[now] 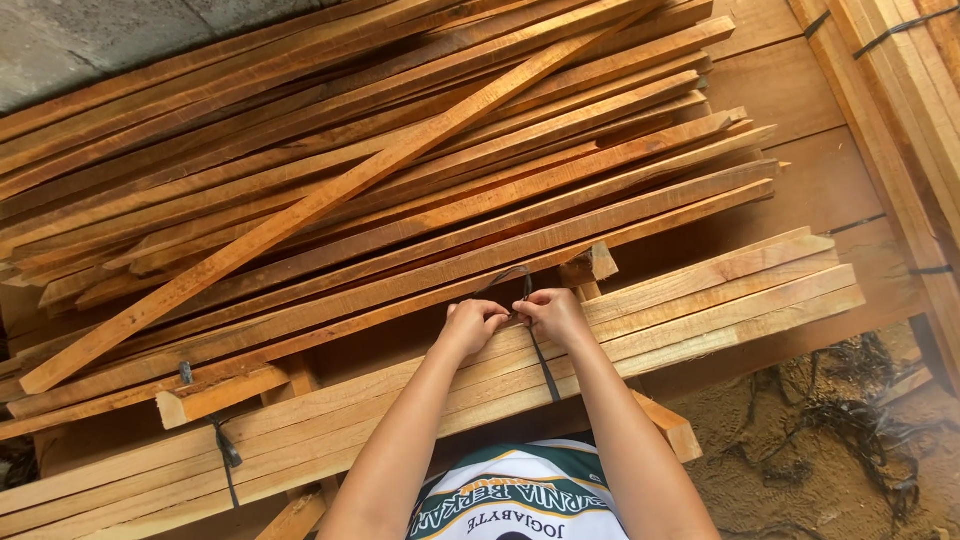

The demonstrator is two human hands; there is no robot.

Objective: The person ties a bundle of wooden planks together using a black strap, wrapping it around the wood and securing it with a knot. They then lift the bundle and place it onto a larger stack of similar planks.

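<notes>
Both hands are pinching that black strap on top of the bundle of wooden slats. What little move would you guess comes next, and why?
Probably pulling the ends tight: the left hand and right hand meet on the black strap, which loops loosely above the slat bundle.

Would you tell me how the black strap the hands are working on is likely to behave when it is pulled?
The black strap is probably floppy: it arcs in a loose loop above both hands, left hand and right hand. It looks thin and light, so it should bend easily. Run over the bundle of wooden slats, it may catch on the rough sawn edges.
</notes>
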